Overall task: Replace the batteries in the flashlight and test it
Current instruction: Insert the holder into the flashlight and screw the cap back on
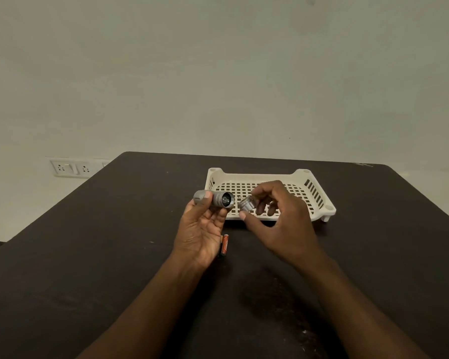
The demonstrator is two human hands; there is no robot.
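Palm-up, left hand (201,224) under flashlight body (214,200).

The flashlight body (214,200) is shiny silver-grey, and its open end looks dark inside. The small cap (246,204) is the same silver-grey. The tray (300,174) is creamy white, with rows of little square holes all over its floor and thin slots in its sides. The battery (224,245) is orange-red with a black part. The table (88,255) is very dark brown. The wall (218,73) is pale grey-green. The socket plate (70,168) is white.
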